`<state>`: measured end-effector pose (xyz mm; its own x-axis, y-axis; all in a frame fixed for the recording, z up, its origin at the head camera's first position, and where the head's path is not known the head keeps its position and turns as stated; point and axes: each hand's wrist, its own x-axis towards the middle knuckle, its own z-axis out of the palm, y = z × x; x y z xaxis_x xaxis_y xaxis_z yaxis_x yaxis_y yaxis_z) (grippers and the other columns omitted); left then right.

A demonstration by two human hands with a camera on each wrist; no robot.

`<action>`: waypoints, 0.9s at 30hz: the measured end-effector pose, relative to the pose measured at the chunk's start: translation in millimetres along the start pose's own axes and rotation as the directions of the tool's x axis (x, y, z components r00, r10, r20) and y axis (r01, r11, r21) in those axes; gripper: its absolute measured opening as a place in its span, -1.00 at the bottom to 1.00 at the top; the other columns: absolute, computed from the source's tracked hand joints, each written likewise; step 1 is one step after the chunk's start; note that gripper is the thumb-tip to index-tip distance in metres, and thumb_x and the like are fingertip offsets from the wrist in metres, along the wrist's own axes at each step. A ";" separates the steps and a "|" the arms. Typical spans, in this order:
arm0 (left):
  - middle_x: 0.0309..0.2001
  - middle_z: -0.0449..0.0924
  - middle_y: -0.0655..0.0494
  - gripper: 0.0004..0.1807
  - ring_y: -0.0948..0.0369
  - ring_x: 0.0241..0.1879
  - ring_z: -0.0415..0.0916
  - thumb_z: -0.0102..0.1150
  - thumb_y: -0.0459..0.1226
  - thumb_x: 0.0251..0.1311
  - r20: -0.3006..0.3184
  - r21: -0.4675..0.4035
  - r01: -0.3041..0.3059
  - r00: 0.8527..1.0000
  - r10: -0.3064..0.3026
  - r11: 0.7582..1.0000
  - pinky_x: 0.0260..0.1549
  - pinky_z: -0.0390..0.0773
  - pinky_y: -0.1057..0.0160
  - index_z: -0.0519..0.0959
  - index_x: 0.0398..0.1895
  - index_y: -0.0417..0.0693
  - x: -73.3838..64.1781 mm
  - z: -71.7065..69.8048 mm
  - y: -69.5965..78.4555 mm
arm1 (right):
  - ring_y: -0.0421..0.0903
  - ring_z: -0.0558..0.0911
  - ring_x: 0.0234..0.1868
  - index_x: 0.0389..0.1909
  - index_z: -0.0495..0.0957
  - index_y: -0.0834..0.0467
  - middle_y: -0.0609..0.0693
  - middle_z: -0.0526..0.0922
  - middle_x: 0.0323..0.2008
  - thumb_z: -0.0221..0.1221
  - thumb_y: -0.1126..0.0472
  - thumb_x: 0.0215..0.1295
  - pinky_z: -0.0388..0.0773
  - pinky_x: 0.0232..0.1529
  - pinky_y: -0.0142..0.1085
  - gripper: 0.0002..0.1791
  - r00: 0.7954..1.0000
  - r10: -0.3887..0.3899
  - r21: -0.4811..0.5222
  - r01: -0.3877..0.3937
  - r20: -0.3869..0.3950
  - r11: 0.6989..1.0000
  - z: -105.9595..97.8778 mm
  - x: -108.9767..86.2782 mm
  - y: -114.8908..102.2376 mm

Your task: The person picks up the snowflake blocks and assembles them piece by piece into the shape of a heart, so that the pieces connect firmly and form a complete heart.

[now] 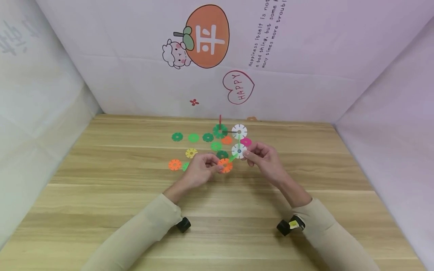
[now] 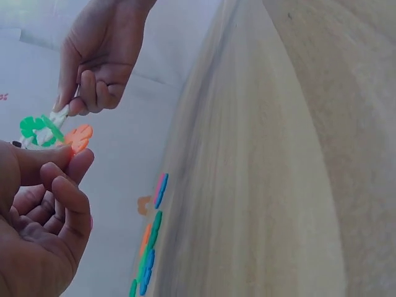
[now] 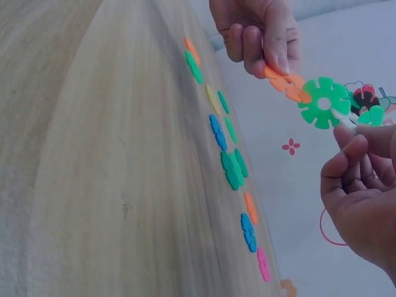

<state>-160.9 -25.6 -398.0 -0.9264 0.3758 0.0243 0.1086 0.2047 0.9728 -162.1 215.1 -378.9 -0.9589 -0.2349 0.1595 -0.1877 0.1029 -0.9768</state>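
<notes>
My left hand (image 1: 199, 171) pinches an orange notched flower-shaped disc (image 1: 229, 165) between thumb and finger. A light green disc (image 3: 314, 93), seen edge-on from the head, links it to a white disc (image 1: 235, 152). Thumb and fingers of my right hand (image 1: 268, 162) pinch that white disc. The joined chain runs on through another light green disc to a second white disc (image 1: 239, 127). Beyond it come a dark edge-on disc (image 1: 229, 131), a green disc (image 1: 215, 131) and a red disc (image 1: 220, 119). In both wrist views the chain is held up above the tabletop.
Loose discs lie on the wooden table (image 1: 230, 226) around the hands: a yellow disc (image 1: 191, 149), an orange disc (image 1: 171, 165), a pink disc (image 1: 248, 142) and several green ones. A printed white cloth (image 1: 298, 86) rises behind the table's far edge, with white sides left and right.
</notes>
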 end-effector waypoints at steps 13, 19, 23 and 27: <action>-0.38 0.65 -0.24 -0.95 0.23 -0.65 0.35 0.30 -0.41 0.28 0.035 -0.045 0.009 0.999 -0.007 0.999 -0.66 0.38 0.37 0.66 -0.31 -0.26 1.2 -3.7 3.8 | -0.13 0.50 -0.46 -0.26 0.49 0.34 0.11 0.66 -0.36 0.19 0.30 0.45 0.52 -0.37 -0.37 -0.84 0.999 0.024 0.065 -0.027 0.047 0.998 0.7 1.7 2.2; -0.37 0.62 -0.34 -0.95 0.23 -0.66 0.33 0.29 -0.44 0.28 0.047 -0.080 0.014 0.999 -0.010 0.997 -0.67 0.34 0.37 0.65 -0.30 -0.31 3.0 -4.5 3.2 | -0.13 0.49 -0.46 -0.26 0.49 0.32 0.13 0.66 -0.35 0.19 0.30 0.45 0.53 -0.36 -0.35 -0.86 0.999 0.043 0.081 -0.045 0.034 0.996 2.1 1.0 0.7; -0.36 0.66 -0.25 -0.95 0.23 -0.67 0.32 0.31 -0.39 0.28 0.042 -0.053 0.036 0.999 -0.034 0.998 -0.67 0.34 0.36 0.67 -0.31 -0.23 5.3 -3.6 2.5 | -0.12 0.51 -0.44 -0.24 0.50 0.34 0.21 0.67 -0.32 0.18 0.30 0.46 0.55 -0.33 -0.35 -0.86 0.999 0.051 0.058 -0.052 0.012 0.997 1.0 1.4 1.5; -0.34 0.66 -0.24 -0.94 0.21 -0.67 0.31 0.33 -0.32 0.29 0.042 -0.018 0.036 0.999 -0.035 0.999 -0.67 0.34 0.34 0.68 -0.29 -0.14 8.3 -2.9 3.6 | -0.14 0.54 -0.42 -0.21 0.55 0.31 0.25 0.67 -0.28 0.19 0.24 0.47 0.59 -0.28 -0.34 -0.83 0.997 0.073 0.029 -0.072 -0.038 0.997 -0.6 3.3 2.3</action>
<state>-169.3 -24.4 -393.6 -0.9138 0.4058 -0.0194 0.0689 0.2019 0.9770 -165.8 215.2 -380.6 -0.9775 -0.1896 0.0928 -0.1117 0.0916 -0.9895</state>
